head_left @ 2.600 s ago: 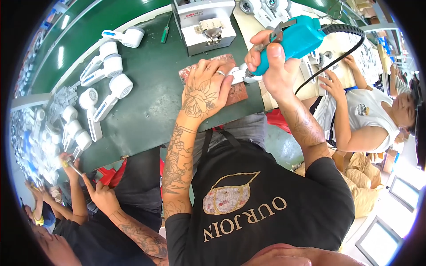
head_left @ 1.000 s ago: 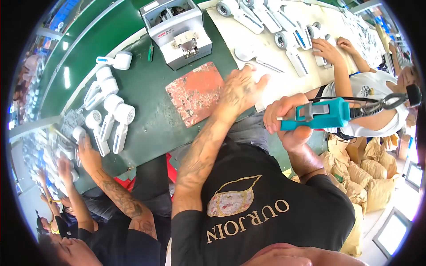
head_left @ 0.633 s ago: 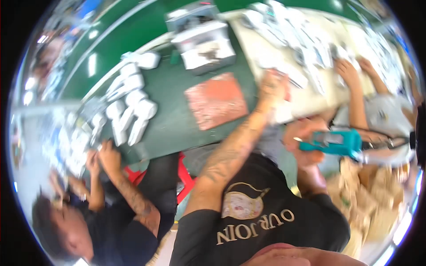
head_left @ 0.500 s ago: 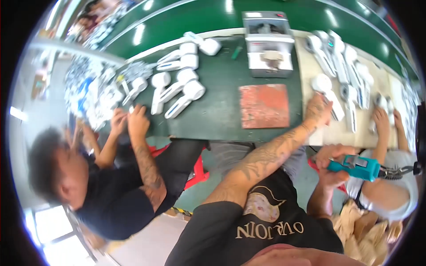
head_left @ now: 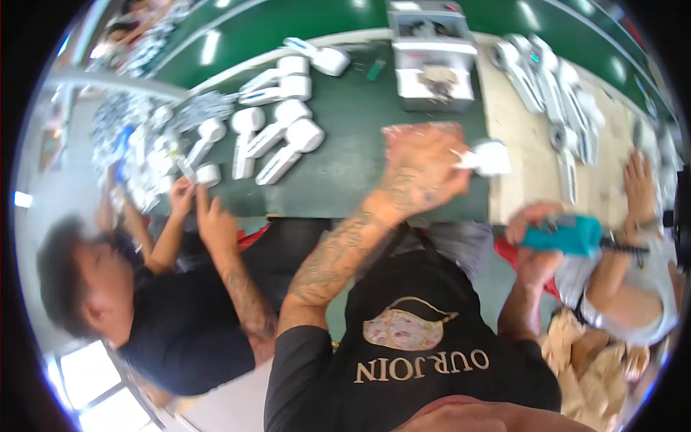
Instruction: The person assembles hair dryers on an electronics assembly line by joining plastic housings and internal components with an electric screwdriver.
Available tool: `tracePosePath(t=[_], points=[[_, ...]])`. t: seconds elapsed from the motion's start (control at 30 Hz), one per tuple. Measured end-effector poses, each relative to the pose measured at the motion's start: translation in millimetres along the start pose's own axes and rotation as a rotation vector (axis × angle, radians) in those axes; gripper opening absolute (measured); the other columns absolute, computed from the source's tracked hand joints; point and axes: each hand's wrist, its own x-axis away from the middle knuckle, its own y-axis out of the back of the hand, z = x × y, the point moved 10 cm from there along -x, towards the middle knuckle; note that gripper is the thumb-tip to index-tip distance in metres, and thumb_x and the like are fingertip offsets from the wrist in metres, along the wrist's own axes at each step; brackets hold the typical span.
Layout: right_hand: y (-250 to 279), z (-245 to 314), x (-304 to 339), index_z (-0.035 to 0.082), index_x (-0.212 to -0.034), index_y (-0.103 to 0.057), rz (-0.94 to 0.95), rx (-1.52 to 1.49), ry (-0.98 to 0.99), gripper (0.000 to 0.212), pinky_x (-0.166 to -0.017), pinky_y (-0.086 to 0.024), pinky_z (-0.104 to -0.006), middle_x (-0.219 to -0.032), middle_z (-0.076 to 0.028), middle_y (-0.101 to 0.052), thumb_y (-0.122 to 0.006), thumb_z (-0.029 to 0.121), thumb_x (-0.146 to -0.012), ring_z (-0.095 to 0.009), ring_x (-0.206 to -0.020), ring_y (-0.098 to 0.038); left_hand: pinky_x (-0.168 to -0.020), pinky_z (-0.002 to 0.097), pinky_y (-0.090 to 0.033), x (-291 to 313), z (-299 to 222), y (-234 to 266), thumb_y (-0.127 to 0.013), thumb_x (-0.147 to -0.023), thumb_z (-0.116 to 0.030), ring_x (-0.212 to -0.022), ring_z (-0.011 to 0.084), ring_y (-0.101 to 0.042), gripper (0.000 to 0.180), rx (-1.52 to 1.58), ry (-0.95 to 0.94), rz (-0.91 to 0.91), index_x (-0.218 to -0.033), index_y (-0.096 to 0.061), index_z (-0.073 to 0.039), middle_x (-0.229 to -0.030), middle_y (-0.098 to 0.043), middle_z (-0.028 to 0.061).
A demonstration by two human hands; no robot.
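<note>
My left hand (head_left: 430, 160) is closed around a white handheld device with a round head (head_left: 492, 158), and its head sticks out to the right. Motion blur softens both, and my fingers hide the handle. The hand is over a worn red square pad (head_left: 395, 134). Lower right, my right hand (head_left: 534, 241) grips a teal electric screwdriver (head_left: 565, 235), its bit end pointing right, away from the bench. To the right of the pad, more white devices (head_left: 566, 147) of the same shape lie on a pale board (head_left: 515, 133).
A grey-white machine (head_left: 435, 72) stands behind the pad. More white devices (head_left: 291, 150) lie on the green bench (head_left: 345, 165) at left. A co-worker in black (head_left: 194, 309) sits at my left; another person's hand (head_left: 639, 180) is at far right. Cardboard-coloured material (head_left: 590, 367) lies lower right.
My left hand has lifted a white device off the pale board and brought it left over the red pad. My right hand still holds the screwdriver, slightly higher.
</note>
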Motion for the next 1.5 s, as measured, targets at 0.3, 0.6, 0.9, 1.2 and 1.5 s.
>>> tracePosePath(t=[0.3,0.6,0.9,1.2,1.5], points=[[-61.8,8.2,-31.4,-0.004,-0.114,-0.052,0.019,0.097,0.056,0.09,-0.061,-0.042,-0.0322,-0.075,-0.005,-0.051,-0.061,0.081,-0.085,-0.017,-0.065,-0.051,-0.084,0.0414,-0.051,33.6,23.5,-1.8,-0.075,-0.085,-0.022,-0.091,0.0264,-0.063,0.023,0.01,0.099,0.03,-0.104,-0.07,-0.01,-0.094,-0.065,0.0052],[-138.1,15.9,-110.1,-0.002,-0.118,-0.054,0.346,0.043,0.252,0.065,-0.065,-0.043,-0.0383,-0.074,-0.007,-0.051,-0.059,0.06,-0.099,-0.021,-0.065,-0.049,-0.094,0.0459,-0.048,19.3,44.1,-4.7,-0.072,-0.09,-0.027,-0.104,0.0287,-0.058,0.023,0.093,0.18,0.22,-0.1,-0.073,-0.006,-0.104,-0.064,0.0051],[-179.4,-2.2,-179.3,-0.001,-0.105,-0.062,0.203,0.064,0.434,0.022,-0.059,-0.047,-0.0265,-0.075,-0.004,-0.061,-0.064,0.02,-0.104,-0.012,-0.063,-0.058,-0.095,0.0422,-0.047,32.8,41.5,-7.7,-0.07,-0.092,-0.039,-0.109,0.0275,-0.059,0.039,0.044,0.067,0.09,-0.119,-0.072,-0.011,-0.112,-0.066,0.0074],[-193.4,-20.6,-179.0,-0.001,-0.094,-0.061,0.302,0.208,0.367,0.035,-0.056,-0.047,-0.0291,-0.069,-0.006,-0.059,-0.063,0.033,-0.104,-0.015,-0.06,-0.057,-0.097,0.0446,-0.047,34.9,52.1,-16.3,-0.073,-0.089,-0.043,-0.11,0.0307,-0.059,0.04,0.025,0.118,0.101,-0.108,-0.074,-0.008,-0.111,-0.066,0.0094],[-137.7,-0.5,-125.9,-0.005,-0.106,-0.06,0.196,0.21,0.27,0.047,-0.055,-0.044,-0.0316,-0.069,-0.005,-0.054,-0.06,0.042,-0.104,-0.017,-0.06,-0.054,-0.097,0.045,-0.046,30.8,51.2,-15.8,-0.075,-0.088,-0.039,-0.108,0.0301,-0.06,0.038,0.057,0.151,0.127,-0.106,-0.074,-0.006,-0.111,-0.068,0.0093]])
